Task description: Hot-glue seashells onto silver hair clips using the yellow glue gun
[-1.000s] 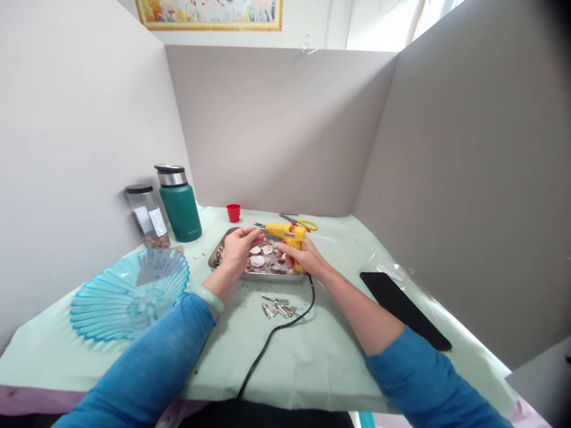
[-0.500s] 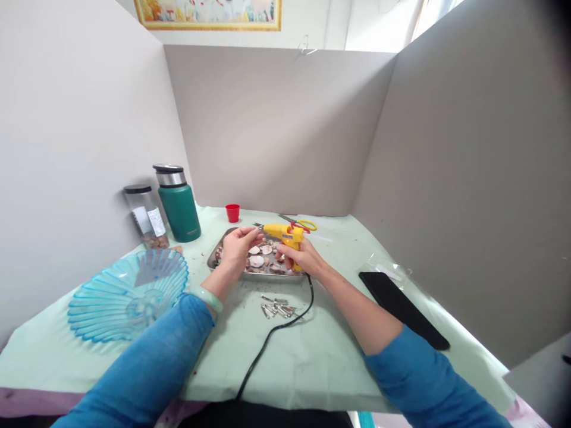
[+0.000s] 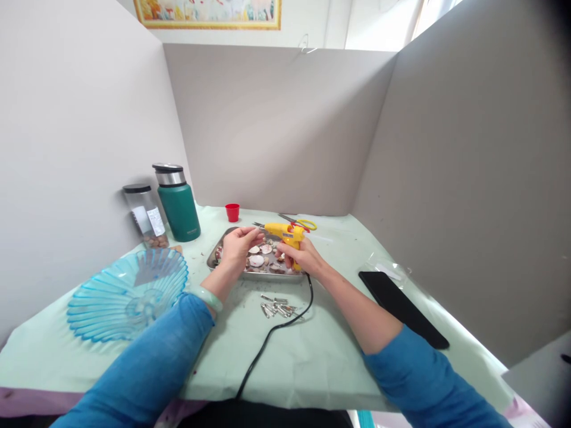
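Note:
A yellow hot glue gun (image 3: 289,233) is gripped in my right hand (image 3: 306,257), fingers wrapped round its handle. Its nozzle points left and reaches the fingertips of my left hand (image 3: 241,242). Those fingers are pinched together on something small that I cannot make out. A dark forked tip (image 3: 257,224) shows just above them. Both hands are over a metal tray (image 3: 276,277) of seashells (image 3: 256,260). Nearer to me lies a small pile of silver metal clips (image 3: 279,308), with the gun's black cord (image 3: 270,337) curving past it.
A blue scalloped glass plate (image 3: 111,297) lies at left, before a green bottle (image 3: 179,211) and a lidded jar (image 3: 146,217). At the back are a red cup (image 3: 232,213) and scissors (image 3: 307,224). A black flat object (image 3: 401,309) and clear plastic wrapping (image 3: 390,268) lie at right.

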The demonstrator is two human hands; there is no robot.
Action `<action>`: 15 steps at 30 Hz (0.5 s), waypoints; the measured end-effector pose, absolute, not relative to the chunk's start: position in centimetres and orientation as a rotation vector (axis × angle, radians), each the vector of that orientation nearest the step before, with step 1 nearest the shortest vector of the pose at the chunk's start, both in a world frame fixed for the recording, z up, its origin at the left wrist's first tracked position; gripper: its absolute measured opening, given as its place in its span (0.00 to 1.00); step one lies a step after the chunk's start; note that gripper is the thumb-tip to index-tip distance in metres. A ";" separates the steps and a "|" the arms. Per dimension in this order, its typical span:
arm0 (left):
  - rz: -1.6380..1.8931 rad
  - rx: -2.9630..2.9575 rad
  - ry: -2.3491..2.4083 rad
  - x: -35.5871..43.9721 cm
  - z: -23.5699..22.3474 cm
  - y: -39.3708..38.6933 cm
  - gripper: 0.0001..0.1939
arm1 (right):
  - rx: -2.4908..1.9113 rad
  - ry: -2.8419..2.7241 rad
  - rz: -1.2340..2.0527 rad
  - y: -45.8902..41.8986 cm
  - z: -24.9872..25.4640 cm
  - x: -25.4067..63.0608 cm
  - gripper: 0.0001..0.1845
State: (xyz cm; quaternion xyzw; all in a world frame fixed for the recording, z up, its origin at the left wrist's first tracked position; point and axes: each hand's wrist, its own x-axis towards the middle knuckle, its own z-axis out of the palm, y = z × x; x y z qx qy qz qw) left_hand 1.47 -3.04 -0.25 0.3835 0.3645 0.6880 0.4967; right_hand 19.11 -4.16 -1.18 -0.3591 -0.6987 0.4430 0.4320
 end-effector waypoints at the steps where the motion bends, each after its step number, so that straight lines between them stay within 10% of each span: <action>1: 1.664 0.930 0.880 1.5 -0.3 -3.0 0.10 | -0.891 -1.743 1.103 -4.1 -1.2 19.1 0.15; 15: 1.657 0.923 0.894 1.5 -0.3 -3.1 0.09 | -0.907 -1.767 1.092 -4.2 -1.2 19.2 0.16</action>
